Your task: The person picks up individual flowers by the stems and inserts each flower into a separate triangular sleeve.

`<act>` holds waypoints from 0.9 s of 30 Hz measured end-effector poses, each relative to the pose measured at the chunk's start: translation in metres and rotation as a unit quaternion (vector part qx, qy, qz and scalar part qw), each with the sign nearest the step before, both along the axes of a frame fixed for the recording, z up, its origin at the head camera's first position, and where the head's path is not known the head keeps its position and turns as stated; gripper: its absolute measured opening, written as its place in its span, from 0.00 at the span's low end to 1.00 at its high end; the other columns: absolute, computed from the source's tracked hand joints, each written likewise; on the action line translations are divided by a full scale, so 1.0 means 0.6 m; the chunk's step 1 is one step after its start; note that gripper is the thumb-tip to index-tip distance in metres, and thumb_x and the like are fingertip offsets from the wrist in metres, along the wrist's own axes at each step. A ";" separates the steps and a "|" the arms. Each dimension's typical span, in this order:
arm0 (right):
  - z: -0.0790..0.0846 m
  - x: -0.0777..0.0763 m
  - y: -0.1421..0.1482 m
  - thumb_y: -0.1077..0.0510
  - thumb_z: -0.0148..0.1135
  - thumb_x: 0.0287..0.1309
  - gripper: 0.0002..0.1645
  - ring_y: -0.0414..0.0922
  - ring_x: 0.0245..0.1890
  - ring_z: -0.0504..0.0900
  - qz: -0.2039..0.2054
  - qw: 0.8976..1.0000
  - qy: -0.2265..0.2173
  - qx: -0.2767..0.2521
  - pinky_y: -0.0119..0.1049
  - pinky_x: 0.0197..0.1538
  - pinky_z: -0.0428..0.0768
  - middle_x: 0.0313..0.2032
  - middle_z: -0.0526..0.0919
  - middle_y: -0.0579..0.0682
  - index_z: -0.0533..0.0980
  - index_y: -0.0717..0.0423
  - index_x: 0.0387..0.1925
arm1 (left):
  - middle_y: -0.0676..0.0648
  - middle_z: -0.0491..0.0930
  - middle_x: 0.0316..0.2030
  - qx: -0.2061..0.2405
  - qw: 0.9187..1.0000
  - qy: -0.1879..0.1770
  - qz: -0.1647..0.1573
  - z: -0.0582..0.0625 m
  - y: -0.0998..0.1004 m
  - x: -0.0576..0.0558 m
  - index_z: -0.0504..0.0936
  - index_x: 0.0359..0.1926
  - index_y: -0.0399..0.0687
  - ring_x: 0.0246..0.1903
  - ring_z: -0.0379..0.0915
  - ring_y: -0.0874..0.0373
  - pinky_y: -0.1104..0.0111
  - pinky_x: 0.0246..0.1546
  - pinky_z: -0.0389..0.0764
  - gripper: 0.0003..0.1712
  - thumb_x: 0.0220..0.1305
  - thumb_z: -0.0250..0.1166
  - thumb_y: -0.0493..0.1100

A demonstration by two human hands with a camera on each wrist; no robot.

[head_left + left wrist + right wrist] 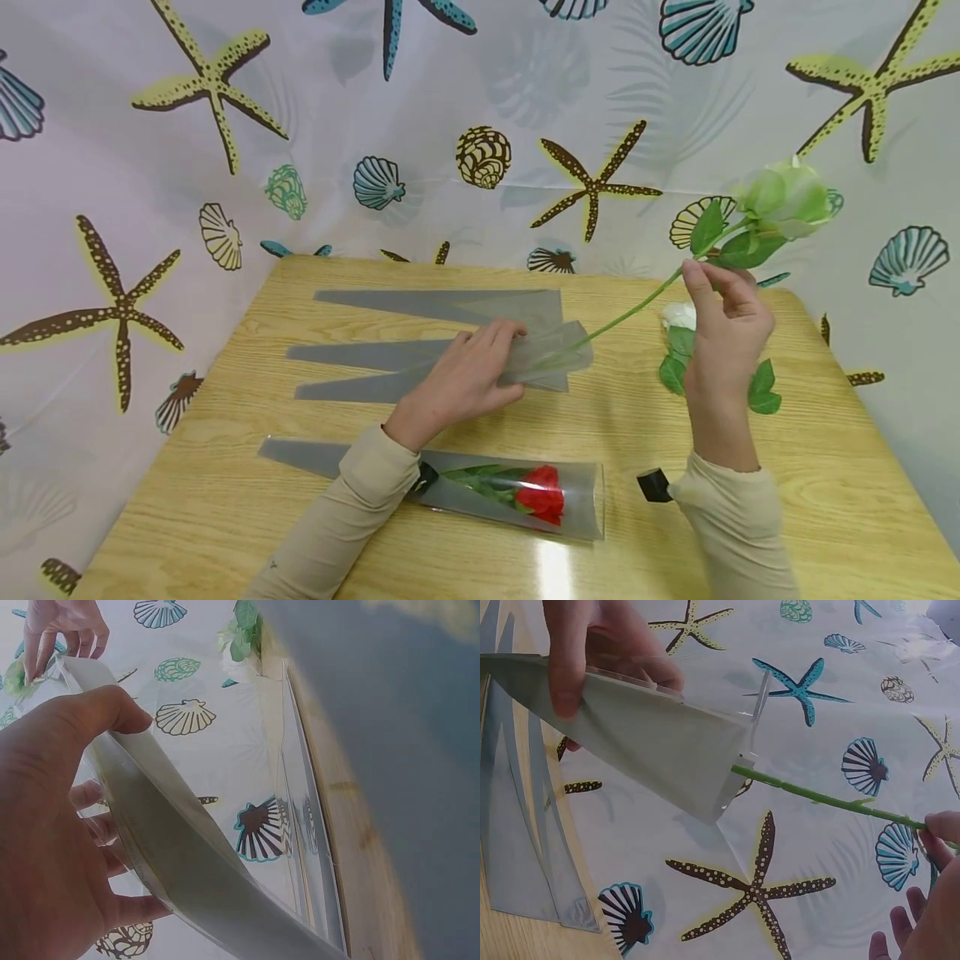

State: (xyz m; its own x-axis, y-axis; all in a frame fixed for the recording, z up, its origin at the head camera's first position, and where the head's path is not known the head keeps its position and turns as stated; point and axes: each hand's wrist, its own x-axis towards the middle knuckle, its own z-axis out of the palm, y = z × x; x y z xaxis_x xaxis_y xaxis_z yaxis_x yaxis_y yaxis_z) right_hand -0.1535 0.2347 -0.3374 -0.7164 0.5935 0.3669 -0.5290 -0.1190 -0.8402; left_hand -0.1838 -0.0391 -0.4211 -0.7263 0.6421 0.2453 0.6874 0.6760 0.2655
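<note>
A white-green artificial rose [783, 200] is pinched by its stem, just below the leaves, between thumb and fingers of my right hand [727, 325]. The lower end of its green stem [825, 799] runs into the wide mouth of a clear flower sleeve [667, 742]. My left hand [472, 367] grips that sleeve around its middle, thumb on one side and fingers on the other, as the left wrist view shows. The sleeve is held above the table, its mouth toward the right hand. How far the stem reaches inside is hard to tell.
Several flat clear sleeves [450, 304] lie on the wooden table [225, 508] behind and under the left hand. A red rose [542, 495] in a sleeve lies in front, partly under the left forearm. Another white rose [678, 315] lies behind the right hand. A shell-patterned cloth [420, 108] hangs behind.
</note>
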 end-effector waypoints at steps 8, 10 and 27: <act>-0.005 0.007 -0.001 0.58 0.78 0.59 0.10 0.46 0.83 0.54 0.021 0.990 -0.107 0.090 0.37 0.64 0.67 0.44 0.86 0.41 0.90 0.62 0.39 | 0.47 0.80 0.56 0.009 1.000 0.009 0.009 0.003 0.000 0.001 0.68 0.67 0.47 0.48 0.77 0.56 0.50 0.55 0.79 0.32 0.69 0.67 0.52; -0.006 0.009 -0.001 0.57 0.79 0.59 0.11 0.46 0.87 0.42 0.029 0.986 -0.125 0.104 0.41 0.75 0.62 0.44 0.87 0.38 0.90 0.61 0.38 | 0.47 0.80 0.55 0.011 1.000 0.010 0.013 0.003 0.000 0.001 0.67 0.67 0.47 0.46 0.76 0.57 0.51 0.54 0.79 0.31 0.69 0.66 0.52; -0.027 0.010 -0.050 0.47 0.76 0.63 0.19 0.37 0.55 0.77 0.076 0.952 -0.215 0.203 0.40 0.58 0.71 0.46 0.86 0.33 0.90 0.57 0.46 | 0.45 0.77 0.50 0.027 0.999 0.016 0.033 -0.001 -0.003 -0.004 0.68 0.63 0.43 0.34 0.69 0.56 0.61 0.41 0.74 0.31 0.69 0.69 0.53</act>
State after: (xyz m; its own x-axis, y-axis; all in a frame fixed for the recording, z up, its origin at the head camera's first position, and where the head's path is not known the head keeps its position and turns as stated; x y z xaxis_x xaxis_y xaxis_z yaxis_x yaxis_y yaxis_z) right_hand -0.1473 0.2050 -0.3536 -0.9184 0.3433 0.1969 -0.1275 0.2144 -0.9684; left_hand -0.1860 -0.0410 -0.4219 -0.7579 0.5779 0.3028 0.6504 0.7054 0.2818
